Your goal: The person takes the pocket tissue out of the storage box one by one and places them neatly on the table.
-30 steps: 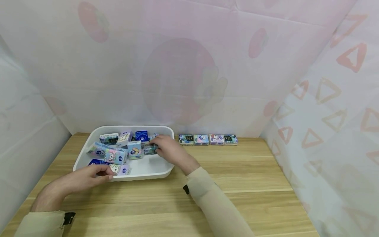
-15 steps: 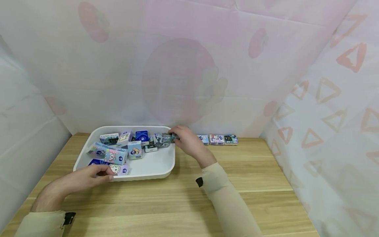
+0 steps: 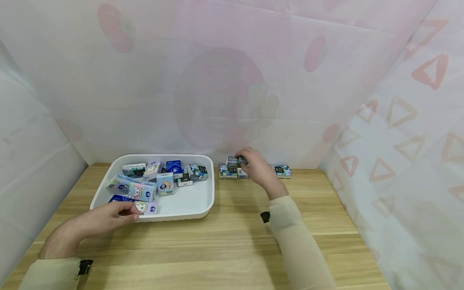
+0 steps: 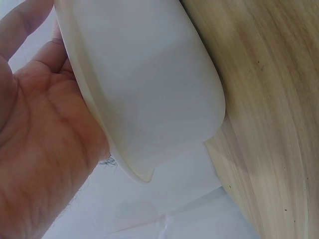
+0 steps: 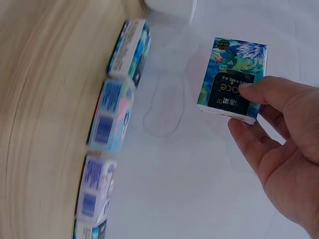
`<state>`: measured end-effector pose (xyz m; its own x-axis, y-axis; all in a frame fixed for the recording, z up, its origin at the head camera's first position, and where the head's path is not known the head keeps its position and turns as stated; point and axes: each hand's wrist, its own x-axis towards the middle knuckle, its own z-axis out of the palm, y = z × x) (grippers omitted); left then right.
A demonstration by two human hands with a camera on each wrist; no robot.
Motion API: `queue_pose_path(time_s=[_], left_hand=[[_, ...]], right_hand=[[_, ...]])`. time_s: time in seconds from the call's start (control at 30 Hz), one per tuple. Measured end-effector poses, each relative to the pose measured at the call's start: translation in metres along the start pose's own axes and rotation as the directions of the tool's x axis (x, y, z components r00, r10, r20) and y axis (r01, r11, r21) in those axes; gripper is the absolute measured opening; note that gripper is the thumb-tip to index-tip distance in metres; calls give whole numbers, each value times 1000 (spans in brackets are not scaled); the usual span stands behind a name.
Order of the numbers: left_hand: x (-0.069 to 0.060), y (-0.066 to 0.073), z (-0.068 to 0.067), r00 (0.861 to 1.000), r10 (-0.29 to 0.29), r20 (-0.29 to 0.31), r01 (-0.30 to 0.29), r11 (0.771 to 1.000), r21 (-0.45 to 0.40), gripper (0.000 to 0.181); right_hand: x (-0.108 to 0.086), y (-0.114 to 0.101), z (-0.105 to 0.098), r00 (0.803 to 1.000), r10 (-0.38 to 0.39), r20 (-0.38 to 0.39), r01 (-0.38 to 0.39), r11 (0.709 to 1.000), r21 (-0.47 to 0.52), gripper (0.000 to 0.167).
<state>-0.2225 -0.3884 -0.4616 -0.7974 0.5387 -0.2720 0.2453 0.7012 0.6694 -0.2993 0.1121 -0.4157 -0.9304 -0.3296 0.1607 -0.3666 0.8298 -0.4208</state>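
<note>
A tissue pack [image 5: 230, 74] with a dark label is pinched between the thumb and fingers of the right hand [image 3: 256, 167]. It is held above the table [image 3: 217, 245], near a row of 4 packs [image 5: 110, 114] lined up along the printed backdrop [image 3: 145, 133]. The rim of a white tray [image 3: 192, 203] is gripped by the left hand [image 3: 105, 219]. Inside the tray, loose packs [image 3: 165, 185] are heaped, some tilted against others.

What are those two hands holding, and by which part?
The right hand pinches a dark floral packet near one corner, thumb on its printed face. The left hand holds the white tray by its near rim.
</note>
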Motion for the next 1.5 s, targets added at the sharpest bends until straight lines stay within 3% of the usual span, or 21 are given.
queue_pose_path(time_s=[0.53, 1.2, 1.5], left_hand=[[0, -1, -1, 1000, -21, 9, 21, 1000, -7, 15], [0, -1, 0, 1000, -11, 6, 11, 1000, -23, 14], [0, -2, 0, 1000, -12, 3, 12, 1000, -21, 13]], right_hand=[[-31, 83, -29, 988, 142, -59, -138, 988, 66, 37], [-63, 172, -49, 964, 243, -111, -244, 970, 8, 38], [-73, 218, -52, 963, 193, -186, -192, 981, 26, 33]])
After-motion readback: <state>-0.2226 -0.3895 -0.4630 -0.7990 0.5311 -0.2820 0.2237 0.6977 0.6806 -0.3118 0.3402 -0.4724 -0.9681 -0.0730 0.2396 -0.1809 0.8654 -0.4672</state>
